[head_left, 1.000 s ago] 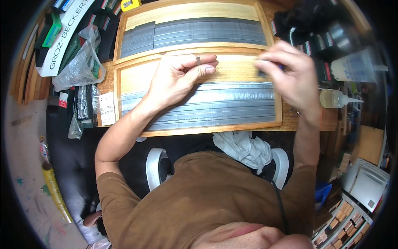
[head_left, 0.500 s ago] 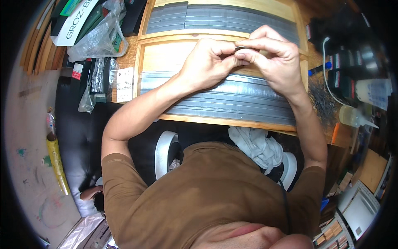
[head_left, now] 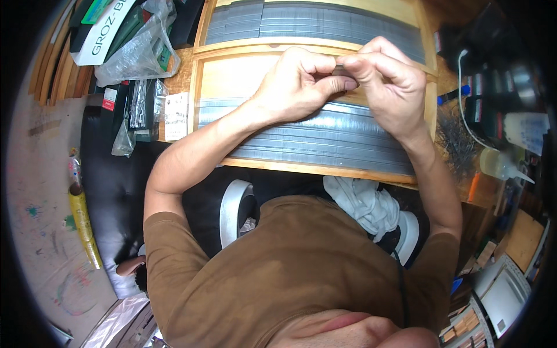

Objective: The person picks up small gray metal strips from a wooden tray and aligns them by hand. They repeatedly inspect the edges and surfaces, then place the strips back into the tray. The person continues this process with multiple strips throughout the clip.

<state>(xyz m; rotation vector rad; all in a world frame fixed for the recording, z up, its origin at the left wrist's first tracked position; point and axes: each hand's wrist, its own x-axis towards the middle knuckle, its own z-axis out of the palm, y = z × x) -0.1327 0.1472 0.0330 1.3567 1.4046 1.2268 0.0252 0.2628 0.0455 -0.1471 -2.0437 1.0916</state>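
Observation:
Above the nearer wooden tray (head_left: 284,166), my two hands meet fingertip to fingertip. My left hand (head_left: 299,84) is closed, thumb and forefinger round a thin dark piece (head_left: 341,71); most of it is hidden by the fingers. Closed in a pinch, my right hand (head_left: 394,87) has its fingertips up against that piece's far end; what lies between them is hidden. Below the hands, thin grey metal strips (head_left: 313,139) lie side by side in the tray.
Behind stands a second wooden tray (head_left: 278,44) with more grey strips (head_left: 336,23). Plastic-wrapped boxes (head_left: 136,61) are at the left. Loose dark needle-like pieces (head_left: 455,142), a white cable (head_left: 462,98) and a squeeze bottle (head_left: 502,165) lie right. A white cloth (head_left: 365,206) hangs near my lap.
My right hand has shifted slightly right, and its thumb has come up off my left thumb. My left thumb now shows more fully; the left hand is otherwise nearly still.

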